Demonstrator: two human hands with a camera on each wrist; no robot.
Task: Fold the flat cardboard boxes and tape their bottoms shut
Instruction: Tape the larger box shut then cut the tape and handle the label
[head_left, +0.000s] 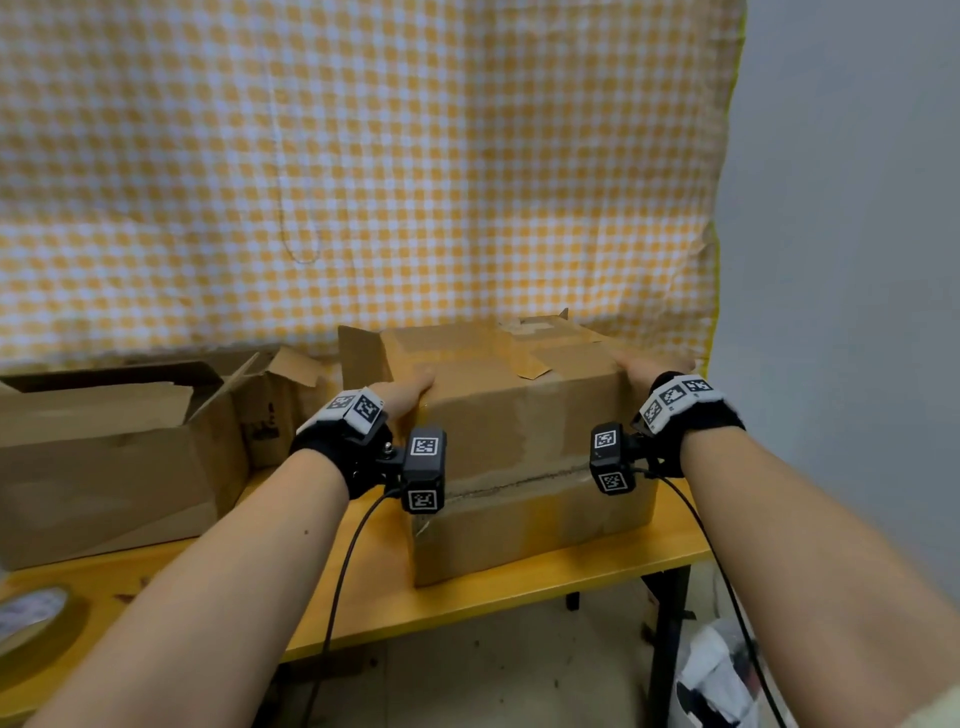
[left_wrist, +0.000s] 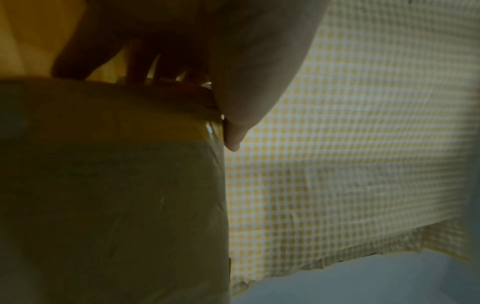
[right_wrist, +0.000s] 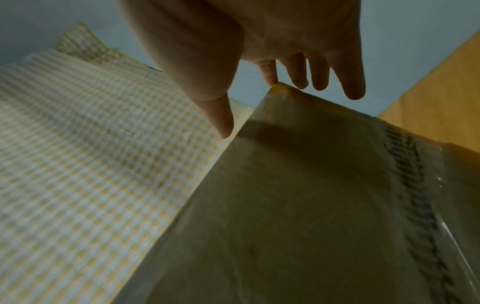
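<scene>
A brown cardboard box (head_left: 519, 426) stands on the wooden table (head_left: 519, 587), its taped flaps facing up. My left hand (head_left: 410, 392) lies against the box's upper left edge. In the left wrist view the thumb (left_wrist: 232, 142) runs straight down the box's (left_wrist: 116, 185) corner, with the fingers (left_wrist: 145, 67) reaching past the edge in shadow. My right hand (head_left: 644, 369) rests at the upper right edge. The right wrist view shows its fingers (right_wrist: 348, 82) straight and spread at the box's (right_wrist: 298, 205) corner. Neither hand curls round anything.
An open cardboard box (head_left: 104, 467) stands at the left, another box (head_left: 270, 410) behind it. A tape roll (head_left: 31, 618) lies at the table's near left corner. A yellow checked cloth (head_left: 363, 182) hangs behind. A plastic bag (head_left: 711, 680) lies on the floor by the table leg.
</scene>
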